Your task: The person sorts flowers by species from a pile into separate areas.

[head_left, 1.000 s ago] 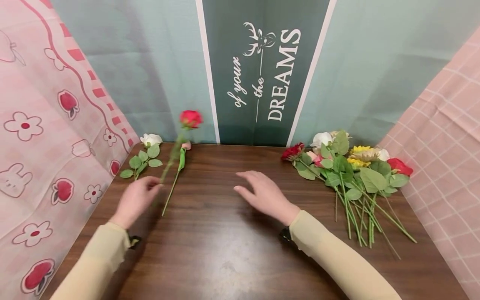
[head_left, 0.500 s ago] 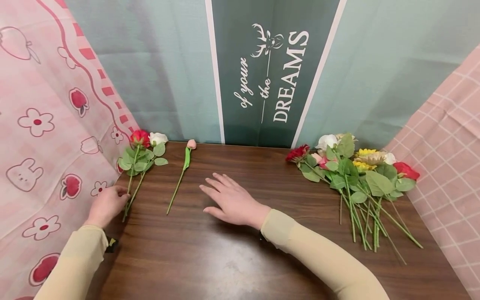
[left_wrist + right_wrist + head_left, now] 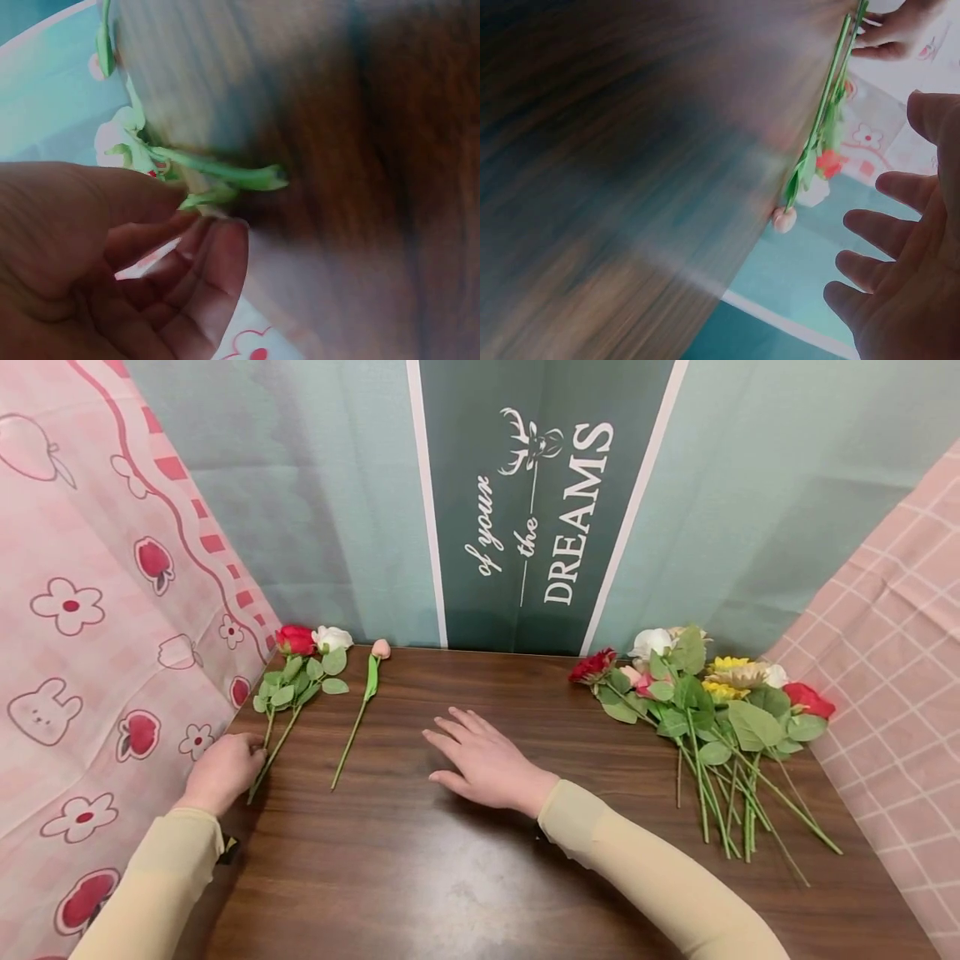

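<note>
Pale green cloth is hung along the far side, broken in the middle by a dark green panel printed with white lettering and a deer's head. On the left, a pink cloth with fruit, flowers and a rabbit is seen; on the right, a pink checked cloth.

Between them, a brown wooden tabletop is lit by a glare at its near middle. At its far left, a red rose is laid just beside a white rose, their leaves overlapping and their stems pointed toward the near side. The lower stem of the red rose is met by the left hand; it appears to be pinched between thumb and curled fingers, though this is blurred in the left wrist view. To the right of the pair, a pink tulip is laid on its own, bud to the far side.

Above the middle of the tabletop, the right hand is held palm down, with its fingers spread apart and nothing grasped. On the right, a loose pile of flowers is heaped, with red, white and yellow blooms at the far end and crossed green stems at the near end.
</note>
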`<state>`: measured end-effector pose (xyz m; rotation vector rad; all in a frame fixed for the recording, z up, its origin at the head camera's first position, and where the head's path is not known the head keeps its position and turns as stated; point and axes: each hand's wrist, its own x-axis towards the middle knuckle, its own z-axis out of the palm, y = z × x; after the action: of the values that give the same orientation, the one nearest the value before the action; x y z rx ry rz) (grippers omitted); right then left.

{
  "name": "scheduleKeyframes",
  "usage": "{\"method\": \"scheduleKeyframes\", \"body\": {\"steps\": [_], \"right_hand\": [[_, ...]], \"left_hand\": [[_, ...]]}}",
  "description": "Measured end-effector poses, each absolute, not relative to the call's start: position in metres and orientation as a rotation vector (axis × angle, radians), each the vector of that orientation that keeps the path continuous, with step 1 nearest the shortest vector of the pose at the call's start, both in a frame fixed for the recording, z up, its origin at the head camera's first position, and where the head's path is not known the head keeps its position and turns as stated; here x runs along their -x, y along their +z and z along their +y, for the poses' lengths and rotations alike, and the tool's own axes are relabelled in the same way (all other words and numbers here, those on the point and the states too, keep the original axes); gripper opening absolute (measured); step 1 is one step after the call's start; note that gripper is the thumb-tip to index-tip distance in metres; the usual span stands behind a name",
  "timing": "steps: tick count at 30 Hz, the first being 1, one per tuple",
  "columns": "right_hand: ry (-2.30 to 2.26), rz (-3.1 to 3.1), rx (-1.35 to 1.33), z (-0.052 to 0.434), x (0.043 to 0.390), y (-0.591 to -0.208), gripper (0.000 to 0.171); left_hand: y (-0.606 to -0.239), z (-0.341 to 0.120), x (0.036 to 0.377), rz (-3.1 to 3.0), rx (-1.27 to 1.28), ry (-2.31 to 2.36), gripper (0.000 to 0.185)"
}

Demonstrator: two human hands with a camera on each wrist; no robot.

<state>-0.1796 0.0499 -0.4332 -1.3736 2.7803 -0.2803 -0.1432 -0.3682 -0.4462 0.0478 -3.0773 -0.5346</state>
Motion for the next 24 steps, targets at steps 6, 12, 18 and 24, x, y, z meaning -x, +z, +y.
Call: {"method": "scheduleKeyframes", "body": {"steps": [6, 12, 18, 24], "right_hand": [[-0.262, 2.890, 1.253, 0.082, 0.190, -0.440, 0.065], [-0.468, 3.043, 0.971, 0.140, 0.204, -0.438, 0.048], [-0.714, 3.179, 0.560, 0.224, 0.209, -0.434, 0.022], [-0.761, 3.207, 0.203, 0.304, 0.199, -0.428, 0.021]], "left_hand": [[-0.437, -0.337, 0.142, -2.945, 0.032, -0.513, 0.044], [-0.435, -0.268, 0.150, -2.829, 0.463, -0.455, 0.066], [-0.440, -0.169, 0.151, -2.799, 0.908, -0.356, 0.070], [-0.443, -0.080, 0.147, -2.725, 1.297, -0.310, 0.069]]}}
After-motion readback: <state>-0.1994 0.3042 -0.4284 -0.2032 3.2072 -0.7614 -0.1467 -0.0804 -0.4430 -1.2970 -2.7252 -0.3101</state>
